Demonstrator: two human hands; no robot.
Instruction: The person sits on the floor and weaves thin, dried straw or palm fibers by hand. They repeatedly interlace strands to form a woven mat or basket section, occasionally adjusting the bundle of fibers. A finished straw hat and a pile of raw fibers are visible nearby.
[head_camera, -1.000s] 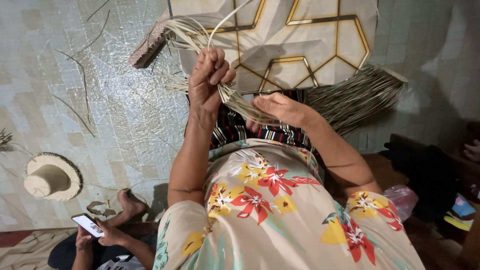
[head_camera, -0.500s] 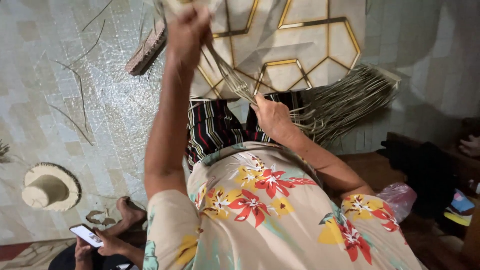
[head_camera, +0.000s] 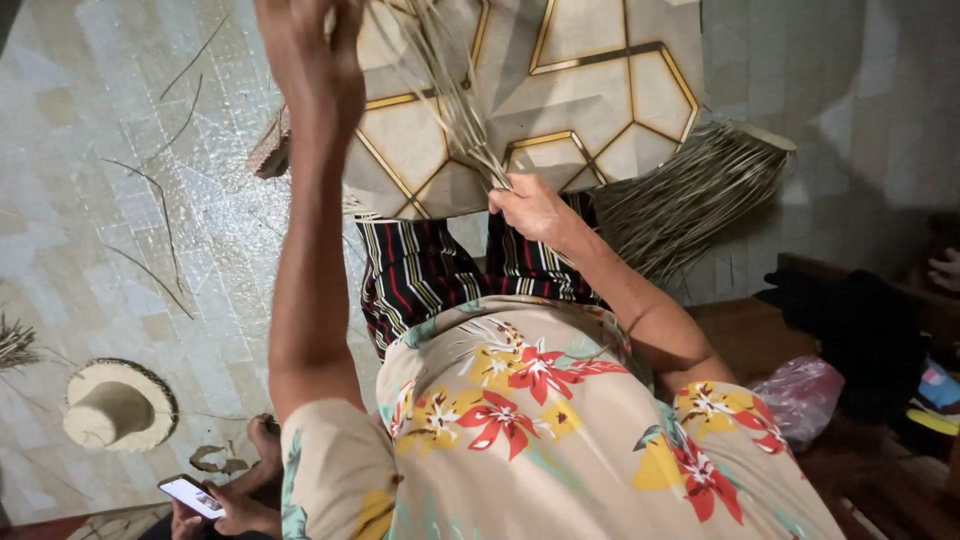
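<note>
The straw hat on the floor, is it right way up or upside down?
Right way up: the straw hat rests on its frayed brim with the rounded crown on top, pointing up from the tiled floor.

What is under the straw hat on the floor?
The straw hat sits flat on the pale tiled floor. Loose straw strands lie nearby. Anything beneath the hat is covered, so it can't be seen.
</note>
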